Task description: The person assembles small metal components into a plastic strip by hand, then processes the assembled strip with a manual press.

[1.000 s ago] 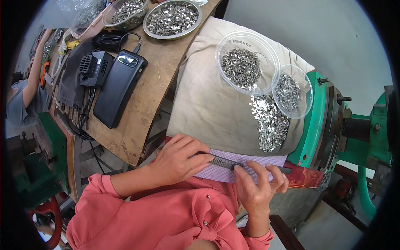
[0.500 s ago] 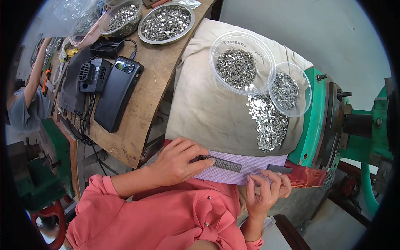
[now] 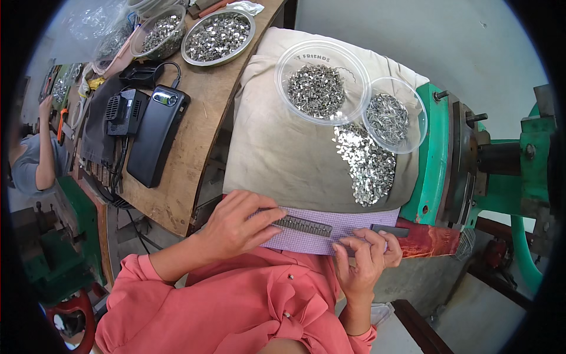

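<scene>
Left hand (image 3: 239,223): thumb + fingers pinching left end of the dark ridged strip (image 3: 306,226), which lies on the purple checked cloth (image 3: 345,220) near me. Right hand (image 3: 364,259) was touching the strip's right end a sec ago; now it's off, just to the right, fingers loosely curled, can't tell if pinching anything. So prob. only my left's steadying it atm.

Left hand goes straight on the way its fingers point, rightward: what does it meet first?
The dark slotted strip: the left hand's fingertips already appear to be at its left end. Past it, probably the right hand, though heights are hard to judge.
</scene>
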Action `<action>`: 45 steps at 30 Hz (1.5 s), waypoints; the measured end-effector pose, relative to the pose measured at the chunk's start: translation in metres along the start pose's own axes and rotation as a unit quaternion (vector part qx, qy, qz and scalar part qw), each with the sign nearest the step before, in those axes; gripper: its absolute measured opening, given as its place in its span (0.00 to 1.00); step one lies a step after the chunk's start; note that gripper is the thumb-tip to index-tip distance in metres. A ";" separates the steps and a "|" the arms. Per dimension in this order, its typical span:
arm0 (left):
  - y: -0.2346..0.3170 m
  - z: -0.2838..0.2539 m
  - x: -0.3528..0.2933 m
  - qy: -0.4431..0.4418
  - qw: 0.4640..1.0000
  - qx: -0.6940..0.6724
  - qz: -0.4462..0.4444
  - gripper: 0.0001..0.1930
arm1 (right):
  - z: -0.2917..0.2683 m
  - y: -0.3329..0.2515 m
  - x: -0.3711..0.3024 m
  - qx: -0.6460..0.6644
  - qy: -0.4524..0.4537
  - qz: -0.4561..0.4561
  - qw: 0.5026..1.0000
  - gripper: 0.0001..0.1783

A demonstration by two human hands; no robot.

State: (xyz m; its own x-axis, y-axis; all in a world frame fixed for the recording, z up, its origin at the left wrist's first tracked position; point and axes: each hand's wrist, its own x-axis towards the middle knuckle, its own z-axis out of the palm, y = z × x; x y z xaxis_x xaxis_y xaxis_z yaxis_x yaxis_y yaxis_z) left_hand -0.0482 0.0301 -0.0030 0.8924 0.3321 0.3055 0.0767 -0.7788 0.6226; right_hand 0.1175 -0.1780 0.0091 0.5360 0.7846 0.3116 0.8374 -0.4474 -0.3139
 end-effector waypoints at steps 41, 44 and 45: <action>-0.016 -0.008 0.023 -0.067 0.997 0.028 -0.013 0.14 | 0.007 0.011 0.040 -0.046 -0.034 -0.106 0.993 0.13; -0.015 -0.009 0.025 -0.066 0.997 0.001 -0.032 0.14 | -0.002 0.005 0.047 -0.027 -0.034 -0.112 0.993 0.13; -0.015 -0.010 0.026 -0.061 0.997 -0.017 -0.044 0.14 | -0.002 0.003 0.048 -0.011 -0.030 -0.116 0.993 0.13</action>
State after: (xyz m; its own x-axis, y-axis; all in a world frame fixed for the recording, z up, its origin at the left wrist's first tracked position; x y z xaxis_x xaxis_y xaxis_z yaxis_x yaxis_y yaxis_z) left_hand -0.0303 0.0553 0.0027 0.9304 0.3294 0.1606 0.1432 -0.7301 0.6682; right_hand 0.1460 -0.1421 0.0251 0.3222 0.8911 0.3196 0.9400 -0.2612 -0.2193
